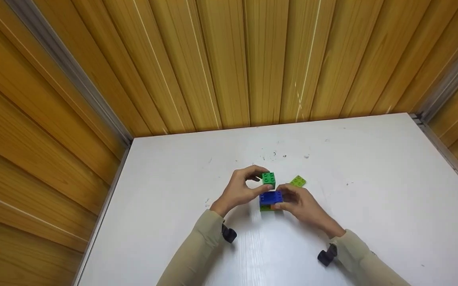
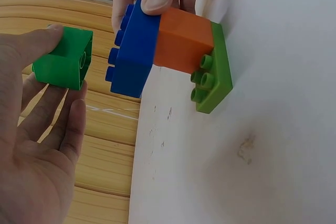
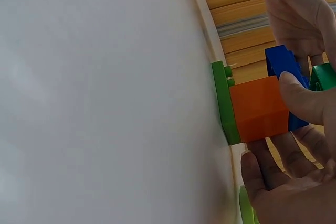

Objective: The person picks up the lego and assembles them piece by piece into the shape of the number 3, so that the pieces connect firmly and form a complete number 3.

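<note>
A green toy building block [image 1: 268,178] is pinched between the thumb and fingers of my left hand [image 1: 241,189], just above a small stack. The left wrist view shows the block's hollow underside turned toward that stack, with a gap between them. The stack has a blue block [image 2: 137,51] on top, an orange block [image 2: 184,38] in the middle and a light green plate [image 2: 216,82] at the bottom on the table. My right hand [image 1: 306,202] grips the stack from the right, its thumb [image 3: 302,98] on the blue and orange blocks.
Another light green studded plate [image 1: 299,181] lies on the white table [image 1: 173,178] behind my right hand. Yellow wood-look panels [image 1: 229,63] rise beyond the table's far edge and on both sides. A black wrist device [image 1: 229,233] sits at each cuff.
</note>
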